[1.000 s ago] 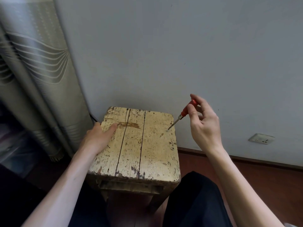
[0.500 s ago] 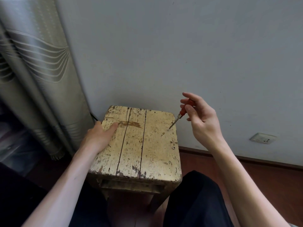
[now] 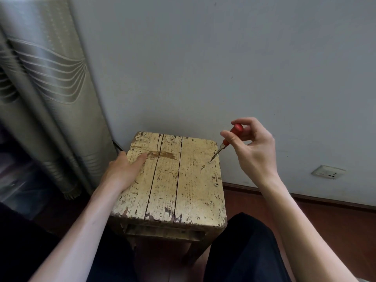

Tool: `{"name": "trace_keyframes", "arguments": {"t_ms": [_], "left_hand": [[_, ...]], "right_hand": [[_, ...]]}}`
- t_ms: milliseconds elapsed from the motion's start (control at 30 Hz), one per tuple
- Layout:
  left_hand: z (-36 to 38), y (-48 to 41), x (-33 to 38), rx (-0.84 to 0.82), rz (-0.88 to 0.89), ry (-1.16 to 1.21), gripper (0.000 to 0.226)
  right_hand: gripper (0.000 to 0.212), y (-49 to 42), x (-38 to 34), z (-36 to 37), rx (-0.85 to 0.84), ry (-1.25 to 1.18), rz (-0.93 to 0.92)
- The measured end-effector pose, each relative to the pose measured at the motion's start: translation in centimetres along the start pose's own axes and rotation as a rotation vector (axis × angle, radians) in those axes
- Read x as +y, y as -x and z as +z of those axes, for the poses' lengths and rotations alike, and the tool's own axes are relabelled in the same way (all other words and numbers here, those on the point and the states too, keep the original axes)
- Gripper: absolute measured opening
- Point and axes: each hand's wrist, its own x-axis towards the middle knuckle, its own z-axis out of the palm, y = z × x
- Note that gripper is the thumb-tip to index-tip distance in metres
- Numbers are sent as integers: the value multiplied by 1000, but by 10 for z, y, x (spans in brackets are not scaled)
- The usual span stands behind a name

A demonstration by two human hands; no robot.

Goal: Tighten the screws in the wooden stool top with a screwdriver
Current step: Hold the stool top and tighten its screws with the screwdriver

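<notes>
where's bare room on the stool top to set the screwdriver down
Bare: the near half of the stool top, between the left hand and the front edge. Crowded: the far right corner, where the right hand holds the screwdriver tip on the wood.

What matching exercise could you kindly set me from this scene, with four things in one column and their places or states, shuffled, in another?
Column one:
1. left hand
2. right hand
3. screwdriver
4. wall socket

Column two:
A. low on the wall, right of the stool top
B. holds the stool top's left edge
C. pinches the red handle
D. tilted, tip on a screw

Pairs: 1-B, 2-C, 3-D, 4-A.
</notes>
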Motion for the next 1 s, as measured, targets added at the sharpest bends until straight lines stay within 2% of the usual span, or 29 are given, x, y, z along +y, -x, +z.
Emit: {"name": "trace_keyframes", "arguments": {"t_ms": [167,300,533,767,1000], "left_hand": [[0,1,0,1,-2,-26,110],[0,0,-1,2,11,-9,107],[0,0,-1,9,15,-17,108],[-1,1,0,8,13,-21,109],[-1,3,1,3,14,-21,106]], "right_hand": [[33,6,4,4,58,80,-44],[47,8,4,0,-51,137,-33],[48,4,0,-7,-184,-151,66],[56,1,4,-9,-183,-235,35],[53,0,4,-8,-125,-241,38]]}}
